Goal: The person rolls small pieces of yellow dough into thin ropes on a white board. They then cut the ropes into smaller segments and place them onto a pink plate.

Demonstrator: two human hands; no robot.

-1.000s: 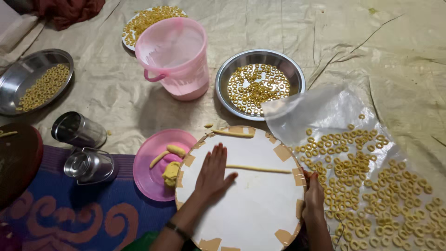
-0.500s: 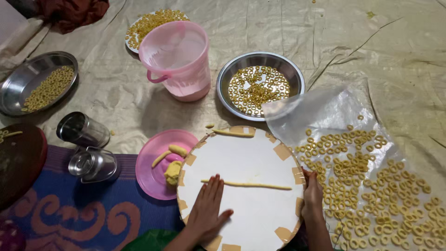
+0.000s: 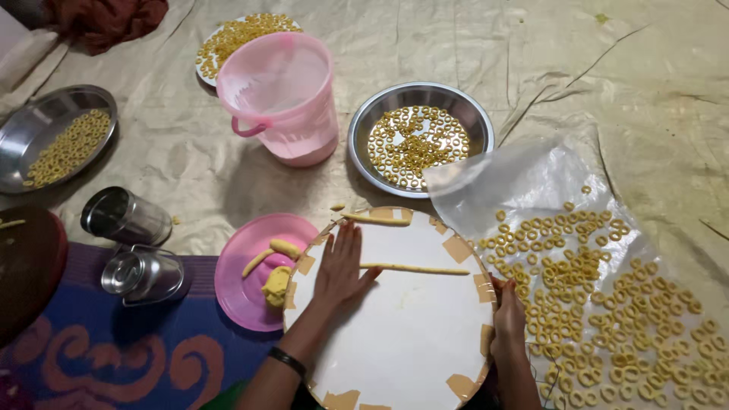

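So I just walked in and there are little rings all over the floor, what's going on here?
A person sits over a round white board. Their left hand lies flat on one end of a thin rope of yellow dough; the right hand grips the board's edge. More dough sits on a pink plate. Small dough rings cover a clear plastic sheet to the right, and others fill a steel bowl beside a pink bucket.

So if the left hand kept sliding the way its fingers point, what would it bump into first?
Probably the short dough strip at the far edge of the round white board. The left hand points up the board toward it; the steel bowl of rings lies beyond.
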